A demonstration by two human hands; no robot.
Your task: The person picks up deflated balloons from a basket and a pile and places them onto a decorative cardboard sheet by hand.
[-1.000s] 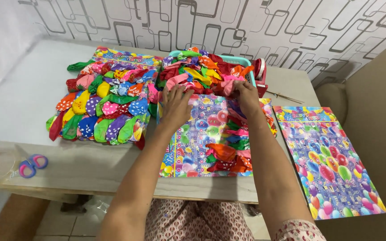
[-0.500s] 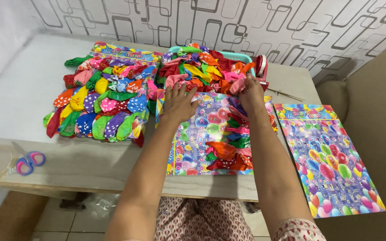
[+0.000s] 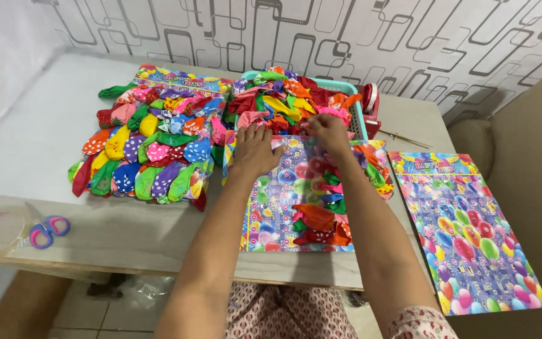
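Two hands: left hand (image 3: 255, 149) flat on card (image 3: 277, 201) | right hand (image 3: 329, 130) pinching balloon (image 3: 337, 113) | pale table (image 3: 39, 132), patterned wall (image 3: 346, 37)

The pale tabletop (image 3: 51, 138) carries balloon-printed cards (image 3: 277, 207) and a teal basket (image 3: 357, 119). Scissors (image 3: 48, 230) lie near its front left edge.

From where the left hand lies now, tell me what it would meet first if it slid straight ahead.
Most likely the heap of loose balloons in the teal basket; the left hand points at it, fingertips almost there.
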